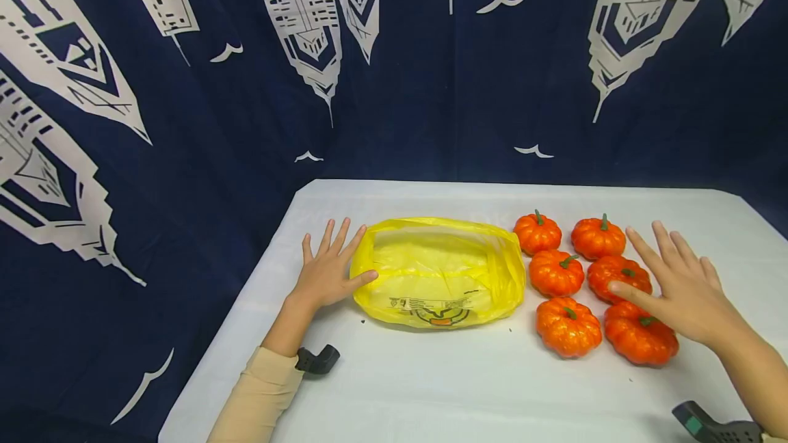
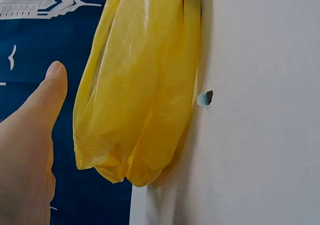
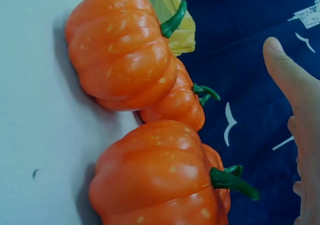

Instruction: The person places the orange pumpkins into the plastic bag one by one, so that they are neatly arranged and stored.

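A yellow plastic bag [image 1: 443, 272] lies on the white table, its mouth spread wide and facing up, with printing on its near side. My left hand [image 1: 332, 272] is at the bag's left end, fingers straight and spread, thumb over the rim in the head view. In the left wrist view the thumb [image 2: 42, 100] stands apart from the bag [image 2: 140, 85]. To the right of the bag several small orange pumpkins [image 1: 569, 327] with green stems stand in two columns. My right hand [image 1: 689, 292], fingers spread and holding nothing, hovers over the right column's near pumpkins [image 1: 640, 337].
The white table [image 1: 431, 388] has cut back corners. Behind it hangs a dark blue cloth [image 1: 406, 122] printed with white buildings and birds. A dark wrist device [image 1: 318, 359] sits at the left wrist, another [image 1: 717, 426] at the right. Small dark marks dot the tabletop.
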`<state>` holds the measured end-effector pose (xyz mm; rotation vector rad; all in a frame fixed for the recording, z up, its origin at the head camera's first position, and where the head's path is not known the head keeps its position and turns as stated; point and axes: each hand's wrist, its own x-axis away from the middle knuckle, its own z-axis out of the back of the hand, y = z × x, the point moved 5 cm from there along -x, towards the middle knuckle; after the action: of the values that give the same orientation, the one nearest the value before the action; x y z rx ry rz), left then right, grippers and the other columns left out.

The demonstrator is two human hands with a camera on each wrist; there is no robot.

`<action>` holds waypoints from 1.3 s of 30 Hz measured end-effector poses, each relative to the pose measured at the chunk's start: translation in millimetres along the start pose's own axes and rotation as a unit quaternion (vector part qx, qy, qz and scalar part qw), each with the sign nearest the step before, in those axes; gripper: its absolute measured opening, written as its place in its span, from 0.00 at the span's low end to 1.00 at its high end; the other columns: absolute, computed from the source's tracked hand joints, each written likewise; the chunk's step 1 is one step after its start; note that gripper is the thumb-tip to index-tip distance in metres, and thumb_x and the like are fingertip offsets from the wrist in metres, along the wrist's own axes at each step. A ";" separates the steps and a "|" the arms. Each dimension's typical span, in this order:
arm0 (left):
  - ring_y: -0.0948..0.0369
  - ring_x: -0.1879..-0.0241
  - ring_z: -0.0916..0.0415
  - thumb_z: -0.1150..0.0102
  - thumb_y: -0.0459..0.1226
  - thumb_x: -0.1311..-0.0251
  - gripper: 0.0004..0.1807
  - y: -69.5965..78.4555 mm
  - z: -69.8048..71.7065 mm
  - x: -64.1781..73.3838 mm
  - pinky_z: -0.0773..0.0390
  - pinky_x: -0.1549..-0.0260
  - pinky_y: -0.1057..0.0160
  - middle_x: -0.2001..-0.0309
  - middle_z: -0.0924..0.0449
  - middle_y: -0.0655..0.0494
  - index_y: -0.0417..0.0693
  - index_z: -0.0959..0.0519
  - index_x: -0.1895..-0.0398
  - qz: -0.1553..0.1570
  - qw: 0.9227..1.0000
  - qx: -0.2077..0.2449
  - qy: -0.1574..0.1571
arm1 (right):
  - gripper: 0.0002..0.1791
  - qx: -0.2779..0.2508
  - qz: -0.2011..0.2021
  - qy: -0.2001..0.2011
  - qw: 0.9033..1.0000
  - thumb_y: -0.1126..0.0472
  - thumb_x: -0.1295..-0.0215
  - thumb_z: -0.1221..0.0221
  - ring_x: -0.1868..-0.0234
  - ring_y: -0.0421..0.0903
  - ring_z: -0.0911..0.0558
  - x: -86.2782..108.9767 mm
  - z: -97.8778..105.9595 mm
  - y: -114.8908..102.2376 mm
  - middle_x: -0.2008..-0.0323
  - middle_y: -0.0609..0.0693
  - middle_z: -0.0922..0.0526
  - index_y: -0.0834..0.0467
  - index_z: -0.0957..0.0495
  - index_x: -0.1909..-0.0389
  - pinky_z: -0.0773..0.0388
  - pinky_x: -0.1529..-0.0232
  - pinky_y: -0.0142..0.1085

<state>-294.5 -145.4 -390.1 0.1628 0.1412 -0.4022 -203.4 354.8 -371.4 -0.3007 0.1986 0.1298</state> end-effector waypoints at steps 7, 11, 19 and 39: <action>0.52 0.26 0.83 0.60 0.72 0.42 0.50 -2.9 -1.7 4.2 0.78 0.37 0.33 0.22 0.70 0.54 0.64 0.59 0.21 0.007 1.000 -0.001 -0.006 | 0.53 -0.009 0.004 -0.001 1.000 0.38 0.36 0.44 0.29 0.74 0.68 -11.8 5.6 -2.0 0.27 0.69 0.71 0.54 0.65 0.22 0.77 0.42 0.74; 0.52 0.26 0.82 0.58 0.72 0.42 0.50 -6.3 -2.3 10.9 0.78 0.37 0.32 0.22 0.67 0.52 0.64 0.58 0.21 0.018 1.000 0.003 -0.006 | 0.53 -0.021 0.008 -0.010 1.000 0.39 0.36 0.44 0.30 0.75 0.67 -24.4 7.1 -3.0 0.27 0.71 0.69 0.56 0.63 0.22 0.73 0.43 0.76; 0.51 0.25 0.76 0.58 0.72 0.42 0.50 -5.0 -3.1 20.9 0.76 0.37 0.32 0.22 0.64 0.52 0.64 0.57 0.21 0.014 1.000 0.018 0.014 | 0.54 -0.034 -0.007 -0.032 0.999 0.37 0.35 0.46 0.32 0.78 0.62 -47.2 10.5 6.9 0.28 0.75 0.66 0.58 0.65 0.23 0.63 0.45 0.79; 0.44 0.31 0.42 0.41 0.46 0.36 0.38 5.3 -12.7 27.3 0.40 0.36 0.38 0.28 0.41 0.43 0.49 0.42 0.25 -0.011 0.971 0.204 0.122 | 0.58 -0.197 -0.106 -0.179 0.958 0.40 0.33 0.47 0.38 0.84 0.53 -86.4 -6.3 41.7 0.36 0.86 0.63 0.73 0.75 0.29 0.47 0.47 0.77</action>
<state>-268.8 -148.5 -406.5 0.6192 0.3030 -0.4298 -295.1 384.0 -370.5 -0.6856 -0.2241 0.0070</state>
